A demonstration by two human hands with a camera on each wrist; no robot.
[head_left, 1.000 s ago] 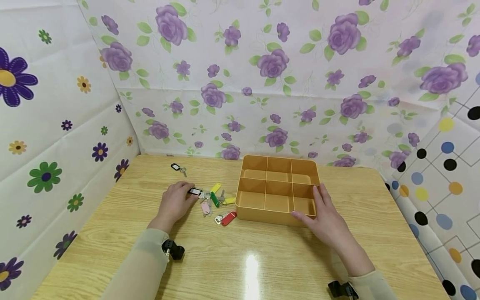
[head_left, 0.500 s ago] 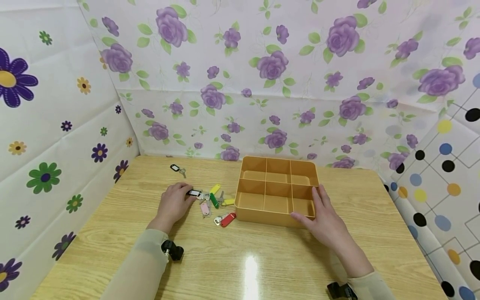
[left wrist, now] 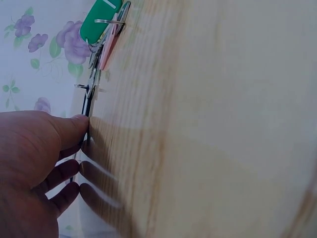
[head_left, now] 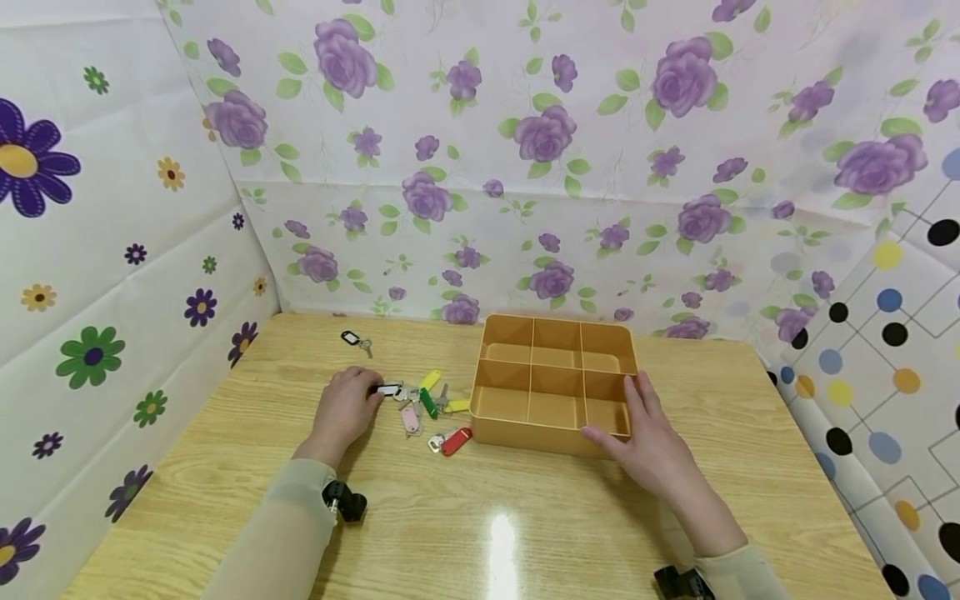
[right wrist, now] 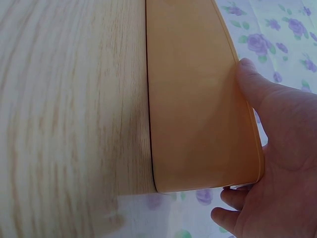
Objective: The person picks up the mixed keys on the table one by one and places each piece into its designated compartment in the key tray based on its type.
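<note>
My left hand (head_left: 343, 410) pinches a black-framed key tag (head_left: 387, 390) with a white label, thumb on its near face in the left wrist view. A key ring runs from this tag into a small cluster of keys. In the cluster lie a green key tag (head_left: 428, 403), a pink key tag (head_left: 409, 419) and yellow key tags (head_left: 431, 379). My right hand (head_left: 654, 437) grips the front right corner of an orange divided box (head_left: 536, 435). Its thumb lies on the front rim, its fingers along the right side.
A red key tag (head_left: 456, 442) with its key lies close to the box's front left corner. Farther back sits another black key tag (head_left: 350, 337) with a key. Floral cloth (head_left: 480, 208) hangs behind the wooden table (head_left: 427, 517).
My left hand has shifted slightly left with the black-framed key tag, which now looks narrower in the head view. The right hand keeps its hold on the box.
</note>
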